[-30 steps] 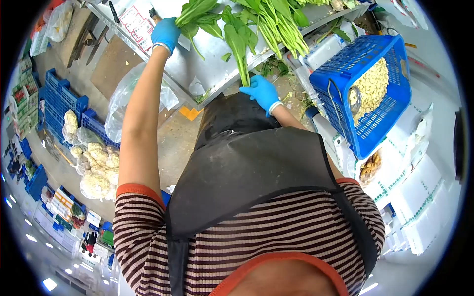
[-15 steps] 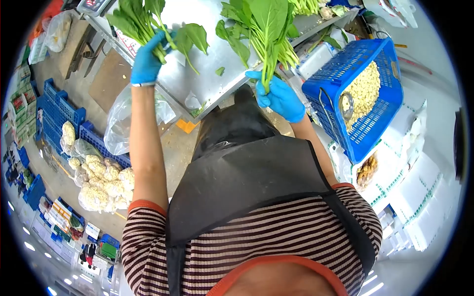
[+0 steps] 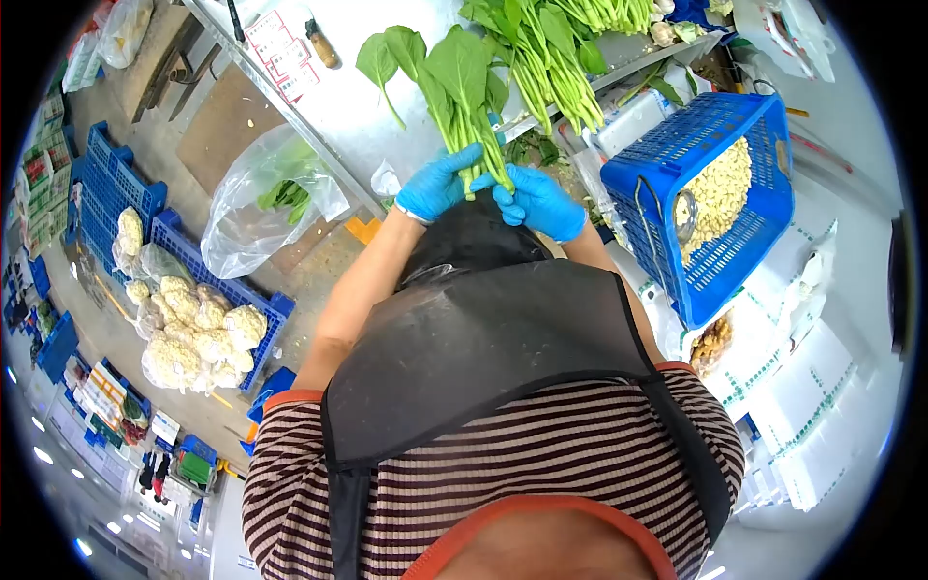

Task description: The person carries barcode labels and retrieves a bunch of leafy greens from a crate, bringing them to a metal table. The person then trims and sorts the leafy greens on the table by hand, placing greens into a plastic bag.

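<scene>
In front of my apron, both blue-gloved hands come together on a small bunch of leafy greens (image 3: 456, 82), its leaves pointing away from me over the metal table (image 3: 353, 135). My left hand (image 3: 435, 186) is closed around the stems from the left, thumb along them. My right hand (image 3: 543, 203) pinches the lower stem ends from the right. A loose leaf (image 3: 377, 63) is on the table left of the bunch. Beyond my right hand lies a larger pile of the same greens (image 3: 551, 72). To the left, a clear plastic bag (image 3: 232, 217) has some greens (image 3: 287, 196) in it.
On my right stands a blue basket (image 3: 646, 179) with pale garlic-like pieces (image 3: 720, 198) and a metal scoop (image 3: 685, 215). Printed labels (image 3: 280, 56) and a small brown object (image 3: 323, 44) lie on the table. Bags of pale pieces (image 3: 193, 333) fill a blue crate (image 3: 275, 314) at left.
My left hand has left the bunch it held at upper left and moved right and towards me, joining my right hand on its greens. Greens now show in the bag, previously partly behind my forearm.
</scene>
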`<state>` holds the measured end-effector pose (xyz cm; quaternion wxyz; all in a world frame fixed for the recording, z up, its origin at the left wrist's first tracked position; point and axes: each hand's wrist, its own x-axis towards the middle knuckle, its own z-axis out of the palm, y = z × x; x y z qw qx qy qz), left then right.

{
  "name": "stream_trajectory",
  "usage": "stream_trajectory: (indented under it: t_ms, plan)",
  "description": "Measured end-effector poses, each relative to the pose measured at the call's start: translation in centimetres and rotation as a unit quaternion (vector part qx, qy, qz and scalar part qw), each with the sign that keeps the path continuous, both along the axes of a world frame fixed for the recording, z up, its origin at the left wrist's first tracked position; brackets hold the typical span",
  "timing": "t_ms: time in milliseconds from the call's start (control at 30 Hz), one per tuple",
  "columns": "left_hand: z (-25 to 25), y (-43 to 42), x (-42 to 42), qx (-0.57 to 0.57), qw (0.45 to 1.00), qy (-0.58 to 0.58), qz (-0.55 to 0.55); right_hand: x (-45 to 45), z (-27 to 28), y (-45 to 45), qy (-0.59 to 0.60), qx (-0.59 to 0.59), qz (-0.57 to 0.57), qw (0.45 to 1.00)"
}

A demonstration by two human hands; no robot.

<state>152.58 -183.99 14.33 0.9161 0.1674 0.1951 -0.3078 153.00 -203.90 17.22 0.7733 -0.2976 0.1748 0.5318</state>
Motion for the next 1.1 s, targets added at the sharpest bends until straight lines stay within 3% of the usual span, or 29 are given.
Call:
stream_trajectory:
  t_ms: [100,167,200,333,400,433,467,500,533,600,667,700,733,800,900,967,1000,1033,1100]
  plan:
    - [1.5,-0.1,1.0,0.118,0.99,-0.081,-0.017,0.4,0.9,0.7,-0.155,-0.201,0.034,0.967]
    - [1.2,-0.2,1.4,0.172,0.982,-0.08,-0.006,0.8,1.8,2.1,-0.271,-0.359,0.028,0.893]
    - [0.8,-0.3,1.5,0.197,0.977,-0.081,-0.001,0.9,1.6,2.1,-0.334,-0.374,0.003,0.865]
    - [1.5,-0.6,1.7,0.208,0.974,-0.054,0.069,1.1,2.2,2.7,-0.274,-0.343,-0.108,0.892]
    - [3.0,0.1,1.7,0.117,0.98,-0.005,0.159,1.9,3.6,2.1,-0.278,-0.292,-0.199,0.893]
    - [4.0,0.8,1.7,0.072,0.976,0.021,0.204,2.8,1.9,0.1,-0.471,-0.404,-0.165,0.766]
    - [4.3,1.9,1.5,0.068,0.968,-0.009,0.242,3.9,2.3,-1.4,-0.385,-0.277,-0.261,0.841]
    - [4.6,3.7,1.1,0.087,0.968,-0.017,0.236,5.0,2.6,-3.0,-0.263,-0.114,-0.379,0.88]
    - [4.5,5.4,0.4,0.106,0.962,-0.03,0.25,6.1,3.0,-4.5,-0.147,0.016,-0.471,0.87]
    - [5.3,8.0,-0.4,0.147,0.951,-0.046,0.268,7.0,4.1,-2.3,-0.255,-0.152,-0.297,0.908]
    - [6.8,10.0,-1.2,0.181,0.947,-0.055,0.26,6.8,2.6,-0.6,-0.316,-0.271,-0.101,0.904]
    - [6.8,10.6,-1.6,0.193,0.942,-0.057,0.268,7.0,-0.1,0.6,-0.405,-0.4,0.004,0.822]
    - [6.7,11.1,-2.0,0.189,0.942,-0.05,0.272,7.4,-3.0,2.2,-0.477,-0.512,0.109,0.706]
    - [6.2,11.6,-2.8,0.183,0.942,-0.048,0.278,8.0,-6.8,6.0,-0.545,-0.638,0.099,0.535]
    - [6.2,11.2,-3.9,0.18,0.942,-0.049,0.278,10.5,-7.9,11.5,-0.548,-0.704,0.094,0.442]
    - [6.3,10.4,-4.2,0.176,0.946,-0.047,0.269,11.5,-7.0,14.9,-0.542,-0.674,0.143,0.48]
    - [6.0,10.2,-4.2,0.178,0.945,-0.036,0.27,11.3,-7.2,16.4,-0.584,-0.676,0.113,0.435]
    - [6.1,9.9,-4.1,0.17,0.947,-0.026,0.272,11.5,-5.9,17.5,-0.568,-0.668,0.161,0.453]
    - [6.5,9.2,-3.8,0.158,0.947,-0.007,0.279,11.8,-6.3,18.4,-0.57,-0.687,0.179,0.414]
